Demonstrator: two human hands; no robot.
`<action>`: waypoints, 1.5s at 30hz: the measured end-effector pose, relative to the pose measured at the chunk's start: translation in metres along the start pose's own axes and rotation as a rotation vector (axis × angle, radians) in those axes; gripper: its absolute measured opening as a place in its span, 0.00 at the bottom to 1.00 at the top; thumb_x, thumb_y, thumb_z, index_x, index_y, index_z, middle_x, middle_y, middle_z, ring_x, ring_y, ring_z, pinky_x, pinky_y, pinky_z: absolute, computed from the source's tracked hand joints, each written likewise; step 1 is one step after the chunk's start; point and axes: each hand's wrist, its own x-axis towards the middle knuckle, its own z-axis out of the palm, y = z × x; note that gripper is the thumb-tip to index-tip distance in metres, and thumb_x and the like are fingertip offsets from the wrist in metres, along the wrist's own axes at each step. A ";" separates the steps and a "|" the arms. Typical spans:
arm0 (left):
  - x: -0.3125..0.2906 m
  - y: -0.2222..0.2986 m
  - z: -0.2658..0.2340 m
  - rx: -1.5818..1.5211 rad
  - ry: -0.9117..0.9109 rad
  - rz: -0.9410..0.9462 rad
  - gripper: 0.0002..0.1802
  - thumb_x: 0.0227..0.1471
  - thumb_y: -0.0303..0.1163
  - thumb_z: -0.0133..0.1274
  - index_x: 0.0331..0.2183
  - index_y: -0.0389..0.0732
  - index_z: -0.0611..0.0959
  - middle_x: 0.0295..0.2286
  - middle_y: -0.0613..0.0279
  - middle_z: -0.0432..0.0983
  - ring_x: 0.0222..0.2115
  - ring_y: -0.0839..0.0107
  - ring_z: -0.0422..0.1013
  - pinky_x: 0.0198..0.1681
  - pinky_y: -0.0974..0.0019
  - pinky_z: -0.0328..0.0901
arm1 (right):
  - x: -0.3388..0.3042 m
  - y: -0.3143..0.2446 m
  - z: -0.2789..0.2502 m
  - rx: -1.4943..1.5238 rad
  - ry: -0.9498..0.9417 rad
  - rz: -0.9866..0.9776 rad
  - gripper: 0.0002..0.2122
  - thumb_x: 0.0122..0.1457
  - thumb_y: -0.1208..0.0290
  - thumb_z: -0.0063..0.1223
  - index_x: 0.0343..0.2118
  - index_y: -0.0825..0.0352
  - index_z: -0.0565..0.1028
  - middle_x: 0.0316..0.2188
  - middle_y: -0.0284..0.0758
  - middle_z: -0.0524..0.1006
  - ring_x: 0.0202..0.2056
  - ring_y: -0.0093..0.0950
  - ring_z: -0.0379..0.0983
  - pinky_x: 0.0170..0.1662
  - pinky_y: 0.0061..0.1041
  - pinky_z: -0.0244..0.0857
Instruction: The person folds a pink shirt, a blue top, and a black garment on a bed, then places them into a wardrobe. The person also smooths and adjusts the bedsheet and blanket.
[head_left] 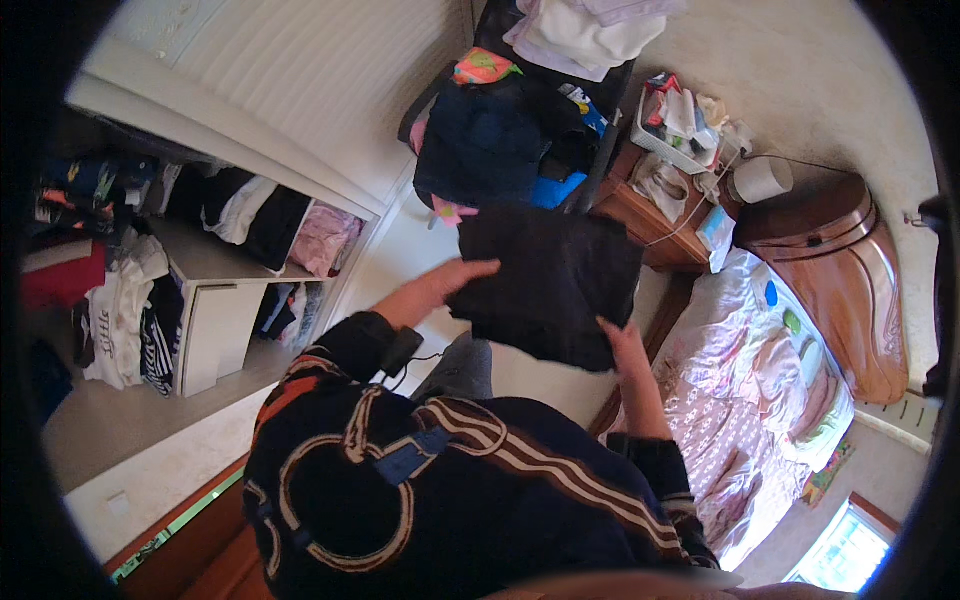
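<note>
Ideally, with the left hand point(437, 290) and right hand point(632, 362) each closing its grip on opposite sides of the black cloth point(550, 280), held up between the wardrobe point(215, 340) and the bed point(695, 420), both edges should sit level and evenly taut to limit creases.

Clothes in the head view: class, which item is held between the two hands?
The black cloth, gripped by the left hand and the right hand. The dark blue garment, pale stack and shelved clothes touch neither hand.
</note>
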 end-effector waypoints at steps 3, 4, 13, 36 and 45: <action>0.005 0.069 -0.036 0.033 0.211 0.035 0.35 0.53 0.46 0.61 0.56 0.35 0.74 0.46 0.51 0.79 0.46 0.59 0.77 0.53 0.58 0.71 | 0.060 -0.071 0.053 -0.061 -0.001 -0.078 0.23 0.57 0.70 0.61 0.54 0.74 0.72 0.46 0.36 0.78 0.45 0.26 0.75 0.53 0.26 0.67; 0.006 0.084 -0.046 0.075 0.303 0.056 0.36 0.52 0.46 0.62 0.56 0.35 0.74 0.46 0.51 0.79 0.45 0.59 0.77 0.52 0.58 0.71 | 0.071 -0.087 0.065 -0.036 -0.025 -0.132 0.23 0.56 0.71 0.61 0.53 0.74 0.72 0.46 0.36 0.79 0.44 0.25 0.75 0.52 0.26 0.67; 0.026 0.077 -0.062 -0.047 0.119 0.011 0.45 0.48 0.49 0.66 0.60 0.36 0.68 0.50 0.47 0.75 0.49 0.55 0.74 0.56 0.56 0.67 | 0.060 -0.108 0.069 0.147 0.008 0.098 0.28 0.53 0.73 0.62 0.58 0.73 0.68 0.51 0.38 0.76 0.49 0.31 0.75 0.55 0.29 0.67; 0.082 0.113 0.017 0.214 -0.187 -0.206 0.46 0.46 0.48 0.67 0.62 0.42 0.66 0.54 0.49 0.71 0.52 0.58 0.71 0.58 0.57 0.64 | -0.012 -0.050 0.014 0.647 0.201 0.027 0.31 0.46 0.71 0.60 0.55 0.77 0.69 0.51 0.43 0.76 0.50 0.40 0.75 0.60 0.34 0.65; 0.226 0.090 -0.050 0.416 -0.143 0.100 0.27 0.55 0.45 0.57 0.51 0.38 0.77 0.43 0.49 0.77 0.44 0.60 0.75 0.50 0.59 0.68 | -0.063 -0.033 -0.041 0.587 0.326 -0.211 0.26 0.49 0.59 0.61 0.48 0.74 0.75 0.42 0.41 0.80 0.45 0.38 0.78 0.57 0.34 0.68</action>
